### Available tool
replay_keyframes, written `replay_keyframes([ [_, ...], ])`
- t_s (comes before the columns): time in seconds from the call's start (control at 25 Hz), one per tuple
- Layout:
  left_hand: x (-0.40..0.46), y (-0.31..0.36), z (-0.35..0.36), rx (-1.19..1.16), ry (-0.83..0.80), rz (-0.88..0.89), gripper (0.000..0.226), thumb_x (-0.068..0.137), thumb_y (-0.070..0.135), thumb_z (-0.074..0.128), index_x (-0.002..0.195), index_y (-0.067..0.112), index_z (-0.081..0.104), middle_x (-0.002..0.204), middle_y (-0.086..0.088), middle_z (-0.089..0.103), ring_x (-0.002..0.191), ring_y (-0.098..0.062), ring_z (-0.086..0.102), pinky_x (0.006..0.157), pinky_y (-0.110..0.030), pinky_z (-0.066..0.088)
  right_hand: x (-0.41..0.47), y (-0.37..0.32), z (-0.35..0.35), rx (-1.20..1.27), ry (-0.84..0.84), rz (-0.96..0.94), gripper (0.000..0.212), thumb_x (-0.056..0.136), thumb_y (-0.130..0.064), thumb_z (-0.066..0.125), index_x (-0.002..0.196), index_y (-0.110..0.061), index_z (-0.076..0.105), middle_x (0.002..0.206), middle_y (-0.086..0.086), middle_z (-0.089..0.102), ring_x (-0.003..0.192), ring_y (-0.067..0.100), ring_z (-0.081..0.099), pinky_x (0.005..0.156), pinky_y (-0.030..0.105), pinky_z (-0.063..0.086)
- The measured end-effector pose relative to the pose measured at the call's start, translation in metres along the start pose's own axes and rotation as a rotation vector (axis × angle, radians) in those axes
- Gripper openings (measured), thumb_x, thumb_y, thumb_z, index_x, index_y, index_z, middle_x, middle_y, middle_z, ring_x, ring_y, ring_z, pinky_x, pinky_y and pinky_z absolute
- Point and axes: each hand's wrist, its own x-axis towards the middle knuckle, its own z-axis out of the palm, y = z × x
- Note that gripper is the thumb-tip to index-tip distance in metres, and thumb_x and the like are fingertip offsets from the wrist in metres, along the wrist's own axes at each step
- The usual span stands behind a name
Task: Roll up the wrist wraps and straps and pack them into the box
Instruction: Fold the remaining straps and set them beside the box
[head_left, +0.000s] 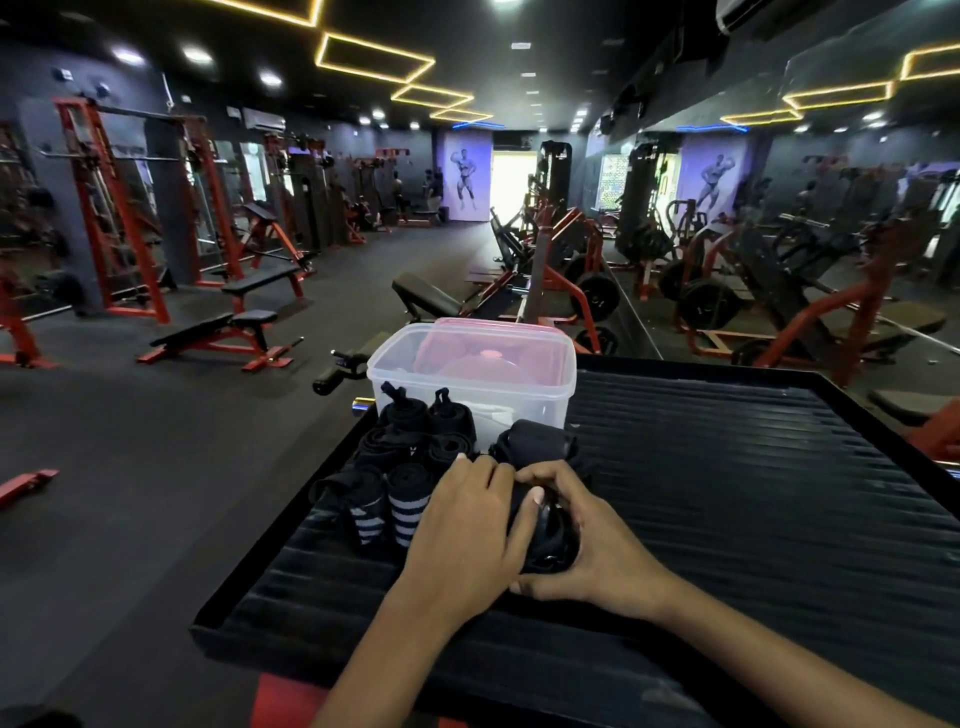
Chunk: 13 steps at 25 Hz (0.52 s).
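Black ribbed rubber covers the raised platform (727, 493) where the work lies. At its left part sit rolled wraps: two striped rolls (387, 512) with grey bands nearest, lying side by side and touching, then two dark coiled rolls (410, 449) behind them, and two more black rolls (426, 413) with loops sticking up, just against the box wall. The clear plastic box (519, 384) stands at the far edge of the platform; a pink lid (493, 345) rests tilted in or behind it, and something white shows low inside.

Right of the striped rolls, the left hand (467, 525) lies palm down, its fingers bent over the near end of a black strap (548, 540) and its thumb pressing on the coil. The strap is partly wound into a roll between both hands, its loose padded part (535, 441) trailing toward the box. The right hand (587, 545) curls round the right side of the roll, fingers on top and thumb below.
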Motion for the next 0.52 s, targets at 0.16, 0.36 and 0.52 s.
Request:
replay_keyframes([
  [0.16, -0.001, 0.000, 0.005, 0.020, 0.061, 0.007, 0.044, 0.096, 0.043, 0.030, 0.106, 0.014, 0.062, 0.101, 0.002, 0.060, 0.098, -0.016, 0.051, 0.084, -0.029, 0.047, -0.001, 0.002, -0.008, -0.107, -0.053, 0.025, 0.080, 0.060, -0.041, 0.088, 0.126, -0.037, 0.044, 0.120, -0.014, 0.054, 0.114, 0.005, 0.051, 0.096, 0.024, 0.044],
  [0.36, -0.002, 0.001, 0.006, -0.064, 0.089, 0.069, 0.042, 0.096, 0.041, 0.036, 0.111, 0.013, 0.063, 0.107, 0.003, 0.060, 0.102, -0.015, 0.052, 0.086, -0.028, 0.047, 0.015, 0.000, -0.048, 0.246, 0.226, 0.018, 0.036, 0.076, -0.040, 0.073, 0.097, -0.011, 0.067, 0.092, 0.019, 0.066, 0.082, 0.016, 0.061, 0.067, 0.029, 0.049],
  [0.52, 0.001, -0.013, 0.000, -0.140, 0.023, 0.209, 0.046, 0.097, 0.046, 0.039, 0.123, 0.013, 0.059, 0.115, 0.006, 0.056, 0.112, -0.009, 0.048, 0.095, -0.022, 0.041, 0.061, 0.005, -0.074, 0.155, 0.516, 0.197, 0.015, 0.091, -0.031, 0.063, 0.092, -0.016, 0.060, 0.086, 0.008, 0.064, 0.070, 0.013, 0.061, 0.057, 0.031, 0.051],
])
